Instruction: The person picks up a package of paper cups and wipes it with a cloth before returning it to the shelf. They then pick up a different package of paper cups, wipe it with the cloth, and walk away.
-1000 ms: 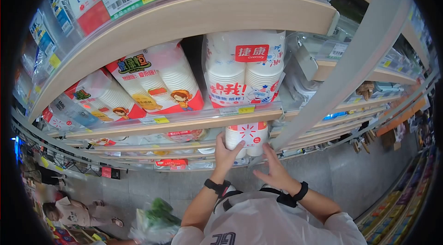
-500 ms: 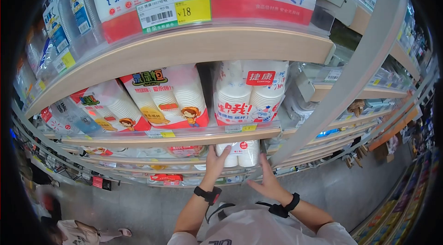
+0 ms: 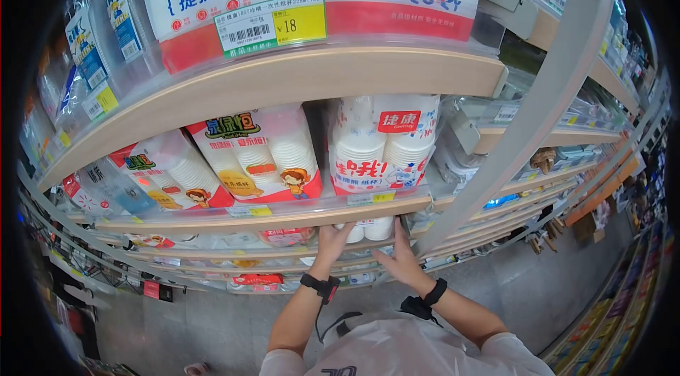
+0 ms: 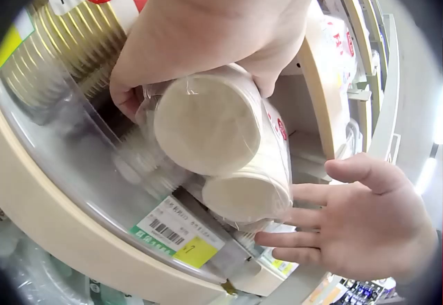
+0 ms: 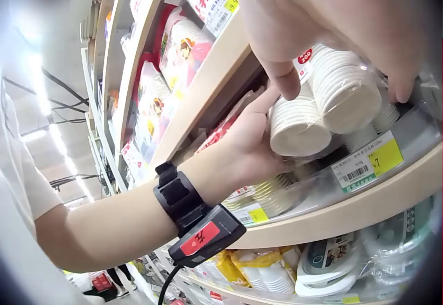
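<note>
A clear-wrapped twin pack of white paper cups (image 3: 373,229) lies partly under the middle shelf's front edge in the head view. My left hand (image 3: 331,247) grips its left side, thumb laid along the cups. In the left wrist view the round cup bottoms (image 4: 208,125) face the camera, just above a shelf lip with a price tag (image 4: 173,229). My right hand (image 3: 401,257) is at the pack's right side with fingers extended, fingertips right at the wrapping. From the right wrist view both cup stacks (image 5: 346,101) show between the two hands.
Larger paper cup packs (image 3: 386,146) stand on the shelf above, beside red-and-white cup packs (image 3: 258,156). A grey metal post (image 3: 524,121) slants close to the right hand. Plastic containers (image 5: 332,260) fill the shelf below.
Both hands have carried the cup pack forward, in under the shelf edge, so less of it shows. The head view has shifted, bringing more of the upper shelf into sight.
</note>
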Demonstrator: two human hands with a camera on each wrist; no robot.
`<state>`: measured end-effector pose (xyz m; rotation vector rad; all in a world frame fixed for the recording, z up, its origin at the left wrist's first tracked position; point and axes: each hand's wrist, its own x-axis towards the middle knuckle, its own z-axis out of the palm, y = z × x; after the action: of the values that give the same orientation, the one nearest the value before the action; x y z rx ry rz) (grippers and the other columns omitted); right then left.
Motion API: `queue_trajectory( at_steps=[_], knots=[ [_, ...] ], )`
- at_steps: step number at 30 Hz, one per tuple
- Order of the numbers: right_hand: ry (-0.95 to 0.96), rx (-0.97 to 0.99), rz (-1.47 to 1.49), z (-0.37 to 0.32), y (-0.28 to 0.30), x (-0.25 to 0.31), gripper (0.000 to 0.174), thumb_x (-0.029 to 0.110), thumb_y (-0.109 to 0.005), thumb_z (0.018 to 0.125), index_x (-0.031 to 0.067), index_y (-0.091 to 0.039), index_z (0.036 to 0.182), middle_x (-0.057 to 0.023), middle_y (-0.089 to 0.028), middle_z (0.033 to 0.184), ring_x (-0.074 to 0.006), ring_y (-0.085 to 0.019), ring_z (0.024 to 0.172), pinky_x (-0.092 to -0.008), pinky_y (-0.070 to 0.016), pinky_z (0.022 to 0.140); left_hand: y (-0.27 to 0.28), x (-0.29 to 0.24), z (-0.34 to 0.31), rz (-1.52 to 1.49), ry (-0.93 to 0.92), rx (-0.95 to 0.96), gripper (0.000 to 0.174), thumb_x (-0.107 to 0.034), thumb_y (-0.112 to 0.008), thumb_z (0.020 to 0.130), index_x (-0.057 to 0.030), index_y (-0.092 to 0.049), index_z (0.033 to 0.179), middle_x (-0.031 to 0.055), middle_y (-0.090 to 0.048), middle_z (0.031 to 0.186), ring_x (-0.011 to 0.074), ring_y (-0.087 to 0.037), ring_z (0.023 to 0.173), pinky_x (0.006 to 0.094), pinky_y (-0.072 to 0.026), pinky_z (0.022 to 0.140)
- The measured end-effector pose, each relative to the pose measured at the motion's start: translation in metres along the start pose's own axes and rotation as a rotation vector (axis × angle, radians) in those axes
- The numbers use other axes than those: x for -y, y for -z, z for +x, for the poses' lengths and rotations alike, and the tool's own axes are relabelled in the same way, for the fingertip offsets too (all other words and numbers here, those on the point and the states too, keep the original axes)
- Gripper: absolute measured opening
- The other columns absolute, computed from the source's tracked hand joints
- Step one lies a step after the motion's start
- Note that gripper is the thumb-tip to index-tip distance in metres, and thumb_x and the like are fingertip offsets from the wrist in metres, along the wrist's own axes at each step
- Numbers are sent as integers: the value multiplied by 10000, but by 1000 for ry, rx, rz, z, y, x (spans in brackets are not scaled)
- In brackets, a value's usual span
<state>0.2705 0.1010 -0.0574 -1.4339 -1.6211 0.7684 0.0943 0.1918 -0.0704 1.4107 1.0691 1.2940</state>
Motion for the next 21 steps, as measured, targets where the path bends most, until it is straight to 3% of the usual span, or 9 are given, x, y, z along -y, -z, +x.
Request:
queue_trajectory(
  at_steps=[3,5,7,10,12,13,15,16,21],
  knots=[
    [22,-47,-67,12,-8,-18,951,221,-676,792,-71,-31,1427,-296,-239,1414,-363,-231,1346,-389,-221,1092,-1,8,1,-4,-17,20,374,-143,-724,782,51,-583,1069,122,-624,1046,188,-566,966,315,-423,880],
    [72,-47,-112,19,-11,-24,932,222,-692,757,-90,-100,1405,-316,-292,1368,-433,-289,1291,-440,-240,1073,-3,10,3,15,-35,53,368,-115,-720,783,45,-582,1084,109,-618,1065,180,-555,978,306,-410,901],
    [117,-135,-127,25,-14,-22,916,209,-701,737,-75,-135,1399,-310,-338,1334,-433,-326,1262,-432,-273,1056,-4,7,2,-46,-57,65,389,-128,-733,772,42,-584,1089,109,-619,1070,182,-555,984,307,-411,906],
    [61,-131,-21,27,-9,-8,843,198,-699,735,-76,-206,1362,-296,-397,1278,-424,-383,1215,-430,-316,1025,2,3,5,59,39,187,426,-140,-744,762,45,-574,1107,119,-619,1079,184,-562,983,313,-422,901],
    [-95,-21,83,28,-6,0,847,179,-686,760,-59,-167,1386,-283,-336,1339,-382,-359,1254,-394,-422,949,1,-3,6,28,44,230,437,-130,-749,751,39,-570,1112,118,-618,1079,186,-561,987,314,-423,903],
    [-80,-36,79,32,-6,-7,847,179,-686,760,-59,-167,1386,-283,-336,1339,-382,-359,1254,-394,-422,949,1,-6,9,-3,66,251,449,-121,-755,740,34,-566,1116,118,-617,1079,189,-560,991,316,-423,904],
    [-52,-70,27,33,-11,-21,831,157,-697,759,-43,-176,1375,-261,-360,1306,-350,-397,1222,-341,-516,810,6,9,10,92,36,292,470,-112,-761,726,27,-558,1126,117,-612,1085,192,-557,998,318,-423,905],
    [87,-201,-86,33,-12,-26,806,137,-701,757,-29,-194,1362,-242,-369,1286,-319,-409,1210,-299,-539,749,7,18,12,186,18,327,493,-104,-767,711,20,-549,1136,117,-606,1090,196,-554,1005,321,-423,907],
    [12,-242,135,39,-14,-34,824,153,-706,756,-18,-177,1364,-235,-363,1294,-329,-382,1231,-354,-497,832,9,36,15,200,-24,303,551,-86,-778,685,9,-523,1164,126,-582,1133,210,-545,1031,330,-420,914]
  ],
)
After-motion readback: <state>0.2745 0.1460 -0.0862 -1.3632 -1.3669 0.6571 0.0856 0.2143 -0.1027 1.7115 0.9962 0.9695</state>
